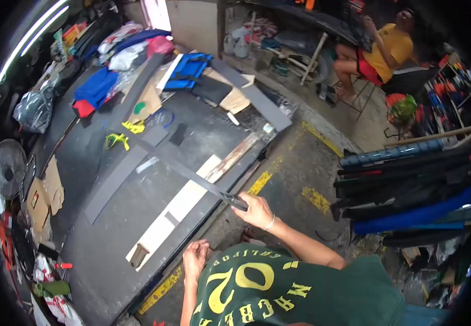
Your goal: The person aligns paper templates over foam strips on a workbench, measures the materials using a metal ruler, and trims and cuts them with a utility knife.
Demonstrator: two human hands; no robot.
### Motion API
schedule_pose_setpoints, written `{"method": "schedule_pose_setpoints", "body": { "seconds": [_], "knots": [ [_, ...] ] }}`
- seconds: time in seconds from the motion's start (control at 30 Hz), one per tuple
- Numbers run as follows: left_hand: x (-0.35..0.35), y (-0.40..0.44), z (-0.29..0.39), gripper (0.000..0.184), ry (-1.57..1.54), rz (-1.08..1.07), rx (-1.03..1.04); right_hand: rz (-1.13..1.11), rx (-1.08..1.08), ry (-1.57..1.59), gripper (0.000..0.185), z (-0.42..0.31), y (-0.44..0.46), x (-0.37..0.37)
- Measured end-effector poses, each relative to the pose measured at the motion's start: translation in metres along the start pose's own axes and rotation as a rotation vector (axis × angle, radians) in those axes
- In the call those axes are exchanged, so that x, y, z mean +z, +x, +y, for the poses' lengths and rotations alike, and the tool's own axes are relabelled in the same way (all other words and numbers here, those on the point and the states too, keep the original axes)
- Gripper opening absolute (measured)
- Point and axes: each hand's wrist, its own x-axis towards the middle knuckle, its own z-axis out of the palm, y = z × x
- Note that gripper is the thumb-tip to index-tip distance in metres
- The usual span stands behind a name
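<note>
My right hand (254, 210) is closed around a dark object (235, 200) at the near end of a long dark grey strip (184, 169). The strip runs up and left across the black table (105, 239). Beside the table's front edge, my left hand (196, 255) has its fingers curled; whatever it may hold is hidden. A pale board (178, 212) lies under the strip, with a small brown block (139, 254) at its lower end. Wide grey pieces (117, 182) rest left of the board.
Blue straps (189, 70), a blue cloth (94, 87) and yellow items (117, 141) lie on the table's far part. A fan (8, 168) stands left. Dark rolls (409, 185) are stacked right. Another person (390, 51) sits at the upper right.
</note>
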Motion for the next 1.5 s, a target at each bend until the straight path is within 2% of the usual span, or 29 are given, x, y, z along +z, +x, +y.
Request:
{"method": "schedule_pose_setpoints", "body": {
  "seconds": [0.1, 0.17, 0.2, 0.23, 0.3, 0.33, 0.37, 0.47, 0.5, 0.57, 0.67, 0.73, 0.9, 1.0, 1.2, 1.3, 1.5],
  "knots": [
    [-0.024, -0.003, -0.015, 0.025, -0.026, 0.069, 0.015, -0.049, -0.048, -0.060, 0.025, -0.014, -0.002, 0.031],
    [-0.050, -0.010, -0.017, 0.028, 0.003, 0.049, -0.018, -0.020, -0.172, -0.012, 0.029, -0.019, 0.003, 0.056],
    [-0.062, -0.014, -0.028, 0.029, 0.087, 0.077, 0.067, -0.083, -0.082, -0.030, 0.030, -0.017, 0.005, 0.072],
    [-0.081, -0.018, -0.026, 0.031, 0.131, 0.044, 0.043, -0.138, -0.021, -0.114, 0.031, -0.044, 0.009, 0.075],
    [-0.109, -0.030, -0.028, 0.030, 0.121, 0.116, -0.006, -0.138, -0.172, -0.084, 0.033, -0.056, 0.019, 0.103],
    [-0.125, -0.035, -0.032, 0.029, 0.105, 0.155, -0.053, -0.151, -0.195, -0.110, 0.033, -0.065, 0.023, 0.117],
    [-0.139, -0.037, -0.039, 0.029, 0.087, 0.193, -0.078, -0.264, -0.117, -0.213, 0.033, -0.085, 0.028, 0.127],
    [-0.184, -0.043, -0.075, 0.028, 0.270, 0.385, 0.029, -0.310, -0.191, -0.242, 0.034, -0.121, 0.032, 0.182],
    [-0.189, -0.040, -0.085, 0.032, 0.408, 0.423, 0.122, -0.316, -0.217, -0.225, 0.034, -0.126, 0.033, 0.191],
    [-0.206, -0.040, -0.099, 0.039, 0.441, 0.411, 0.077, -0.339, -0.257, -0.237, 0.034, -0.138, 0.033, 0.221],
    [-0.217, -0.033, -0.117, 0.050, 0.531, 0.360, 0.150, -0.412, -0.272, -0.314, 0.034, -0.148, 0.033, 0.264],
    [-0.213, -0.027, -0.122, 0.056, 0.564, 0.370, 0.124, -0.436, -0.256, -0.343, 0.037, -0.145, 0.032, 0.282],
    [-0.214, -0.013, -0.140, 0.060, 0.563, 0.307, 0.083, -0.472, -0.218, -0.405, 0.041, -0.145, 0.026, 0.303],
    [-0.221, -0.009, -0.144, 0.055, 0.468, 0.246, 0.100, -0.470, -0.201, -0.425, 0.042, -0.145, 0.025, 0.306],
    [-0.231, -0.019, -0.151, 0.050, 0.503, 0.170, 0.213, -0.496, -0.159, -0.445, 0.044, -0.145, 0.027, 0.307],
    [-0.234, -0.029, -0.151, 0.050, 0.518, 0.136, 0.205, -0.495, -0.159, -0.445, 0.044, -0.144, 0.027, 0.308],
    [-0.228, -0.035, -0.158, 0.054, 0.505, 0.175, 0.200, -0.501, -0.146, -0.435, 0.045, -0.144, 0.028, 0.308]
  ]
}}
